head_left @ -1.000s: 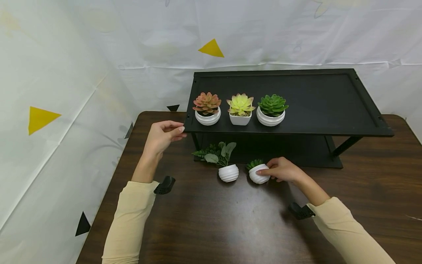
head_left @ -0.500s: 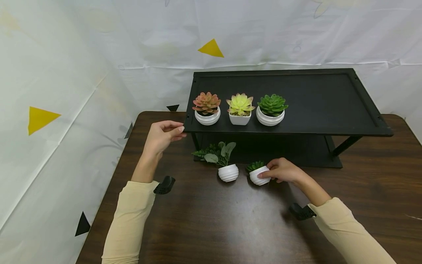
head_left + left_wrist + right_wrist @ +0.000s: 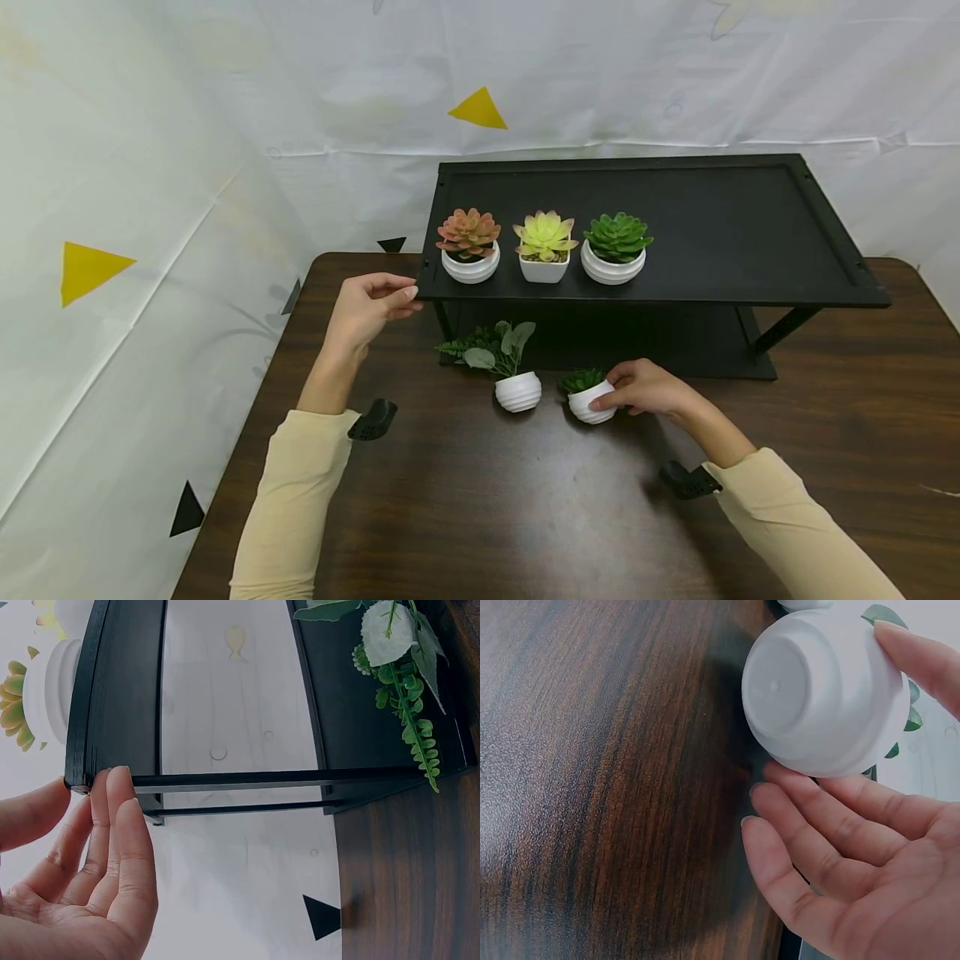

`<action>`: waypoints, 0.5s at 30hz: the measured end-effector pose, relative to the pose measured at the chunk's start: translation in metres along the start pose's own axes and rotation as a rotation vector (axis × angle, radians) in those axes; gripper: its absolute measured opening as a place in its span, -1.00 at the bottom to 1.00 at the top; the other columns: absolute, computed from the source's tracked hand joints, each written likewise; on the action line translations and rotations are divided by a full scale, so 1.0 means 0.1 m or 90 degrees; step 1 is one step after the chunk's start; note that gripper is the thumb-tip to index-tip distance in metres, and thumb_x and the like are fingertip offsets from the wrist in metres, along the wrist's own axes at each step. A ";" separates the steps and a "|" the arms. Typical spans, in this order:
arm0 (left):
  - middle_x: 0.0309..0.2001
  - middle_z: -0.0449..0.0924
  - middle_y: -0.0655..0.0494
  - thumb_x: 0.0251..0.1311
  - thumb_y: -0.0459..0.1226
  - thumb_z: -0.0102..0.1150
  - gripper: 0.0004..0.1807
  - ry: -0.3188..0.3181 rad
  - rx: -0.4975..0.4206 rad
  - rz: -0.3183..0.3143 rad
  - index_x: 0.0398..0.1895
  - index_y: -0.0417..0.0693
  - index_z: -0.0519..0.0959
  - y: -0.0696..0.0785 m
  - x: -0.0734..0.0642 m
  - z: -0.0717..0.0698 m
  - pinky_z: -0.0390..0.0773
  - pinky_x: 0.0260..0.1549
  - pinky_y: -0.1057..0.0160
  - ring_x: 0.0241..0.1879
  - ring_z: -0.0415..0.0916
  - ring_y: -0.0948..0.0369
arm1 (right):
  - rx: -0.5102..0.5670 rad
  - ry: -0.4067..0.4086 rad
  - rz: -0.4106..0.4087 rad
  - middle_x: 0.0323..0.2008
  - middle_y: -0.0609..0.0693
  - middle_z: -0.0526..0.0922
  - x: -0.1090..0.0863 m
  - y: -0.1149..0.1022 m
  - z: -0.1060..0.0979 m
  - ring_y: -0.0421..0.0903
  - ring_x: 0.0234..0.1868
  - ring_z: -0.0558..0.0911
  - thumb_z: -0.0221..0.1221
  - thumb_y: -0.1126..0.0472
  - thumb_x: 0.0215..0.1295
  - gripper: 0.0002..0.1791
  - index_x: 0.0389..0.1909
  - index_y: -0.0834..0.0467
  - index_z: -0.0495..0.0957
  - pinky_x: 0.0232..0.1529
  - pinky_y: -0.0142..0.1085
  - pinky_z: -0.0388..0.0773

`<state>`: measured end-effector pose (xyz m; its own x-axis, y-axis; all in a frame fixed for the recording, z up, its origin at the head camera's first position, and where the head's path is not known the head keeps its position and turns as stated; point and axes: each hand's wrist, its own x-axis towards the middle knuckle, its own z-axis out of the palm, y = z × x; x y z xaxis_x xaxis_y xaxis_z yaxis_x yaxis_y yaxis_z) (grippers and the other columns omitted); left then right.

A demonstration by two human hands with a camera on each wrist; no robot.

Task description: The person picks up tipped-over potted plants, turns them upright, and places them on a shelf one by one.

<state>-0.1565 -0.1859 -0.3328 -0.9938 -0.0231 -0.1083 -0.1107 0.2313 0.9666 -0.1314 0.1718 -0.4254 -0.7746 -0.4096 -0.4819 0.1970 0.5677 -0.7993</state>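
Observation:
My left hand [image 3: 362, 312] pinches the front left corner of a black two-tier shelf [image 3: 720, 225] between thumb and fingertips. In the left wrist view the thumb lies on one side of that corner and the fingers on the other. Below the shelf's front edge, my right hand [image 3: 648, 389] grips a small white ribbed pot [image 3: 581, 407] holding a green succulent [image 3: 582, 381]. This pot leans to the left, and its round base [image 3: 776, 686] shows in the right wrist view. Beside it, a white pot [image 3: 517, 392] with leafy sprigs [image 3: 487, 352] stands on the table.
On the upper tier stand an orange succulent [image 3: 468, 235], a yellow-green succulent [image 3: 545, 237] and a green succulent [image 3: 617, 239], all in white pots. The lower tier [image 3: 637, 337] lies low over the brown table [image 3: 480, 500]. A white sheet [image 3: 637, 83] hangs behind.
The pot in my right hand has shifted slightly toward me, and its tilt has changed a little. My left hand keeps its place on the shelf corner.

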 end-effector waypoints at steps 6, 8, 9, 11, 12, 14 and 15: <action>-0.33 0.57 -0.03 0.18 -0.39 0.15 -0.71 -0.001 0.000 0.001 -0.10 -0.45 0.52 0.01 0.00 0.00 0.59 -0.22 0.20 -0.48 0.60 0.33 | 0.009 -0.011 -0.025 -0.27 0.11 0.58 -0.01 0.02 -0.01 -0.12 -0.31 0.52 0.31 0.16 0.07 -0.42 -0.05 0.49 0.37 -0.25 -0.14 0.55; -0.34 0.57 -0.03 0.18 -0.39 0.14 -0.71 -0.001 -0.001 -0.002 -0.10 -0.45 0.52 0.01 0.00 0.00 0.60 -0.24 0.24 -0.48 0.60 0.33 | 0.007 -0.009 -0.034 -0.28 0.10 0.58 -0.01 0.03 -0.01 -0.12 -0.33 0.51 0.32 0.16 0.06 -0.44 -0.06 0.48 0.37 -0.28 -0.18 0.54; -0.34 0.57 -0.03 0.18 -0.39 0.14 -0.71 -0.001 -0.002 -0.003 -0.10 -0.45 0.52 0.01 0.00 0.00 0.60 -0.25 0.25 -0.48 0.60 0.32 | 0.005 -0.008 -0.039 -0.29 0.09 0.58 -0.01 0.03 -0.01 -0.13 -0.34 0.50 0.32 0.17 0.06 -0.44 -0.06 0.48 0.37 -0.29 -0.21 0.53; -0.35 0.57 -0.02 0.18 -0.39 0.14 -0.71 -0.001 -0.004 -0.004 -0.09 -0.45 0.52 0.01 0.00 -0.01 0.60 -0.28 0.30 -0.48 0.60 0.33 | 0.004 -0.004 -0.050 -0.32 0.08 0.57 -0.01 0.04 0.00 -0.13 -0.36 0.49 0.32 0.18 0.05 -0.46 -0.08 0.47 0.38 -0.33 -0.26 0.51; -0.35 0.57 -0.02 0.18 -0.39 0.14 -0.72 -0.002 -0.004 -0.004 -0.10 -0.45 0.52 0.01 0.00 0.00 0.61 -0.30 0.32 -0.48 0.60 0.32 | 0.004 -0.003 -0.056 -0.33 0.08 0.57 -0.01 0.04 0.00 -0.13 -0.37 0.48 0.33 0.19 0.05 -0.46 -0.09 0.47 0.38 -0.34 -0.28 0.51; -0.36 0.57 -0.01 0.18 -0.40 0.14 -0.72 -0.002 -0.004 -0.004 -0.10 -0.45 0.52 0.01 0.00 0.00 0.60 -0.30 0.33 -0.48 0.60 0.32 | 0.002 -0.001 -0.069 -0.34 0.08 0.56 -0.02 0.05 0.00 -0.14 -0.36 0.47 0.33 0.21 0.03 -0.47 -0.09 0.48 0.38 -0.37 -0.32 0.50; -0.36 0.57 0.00 0.18 -0.40 0.14 -0.72 -0.003 -0.003 -0.004 -0.10 -0.45 0.52 0.02 -0.01 0.00 0.60 -0.30 0.33 -0.48 0.60 0.33 | 0.003 0.000 -0.075 -0.34 0.09 0.56 -0.02 0.06 0.00 -0.13 -0.36 0.47 0.34 0.23 0.03 -0.47 -0.10 0.48 0.38 -0.38 -0.33 0.49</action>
<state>-0.1561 -0.1860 -0.3311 -0.9932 -0.0204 -0.1149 -0.1165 0.2259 0.9672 -0.1287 0.1759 -0.4291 -0.7922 -0.4739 -0.3845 0.1072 0.5122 -0.8521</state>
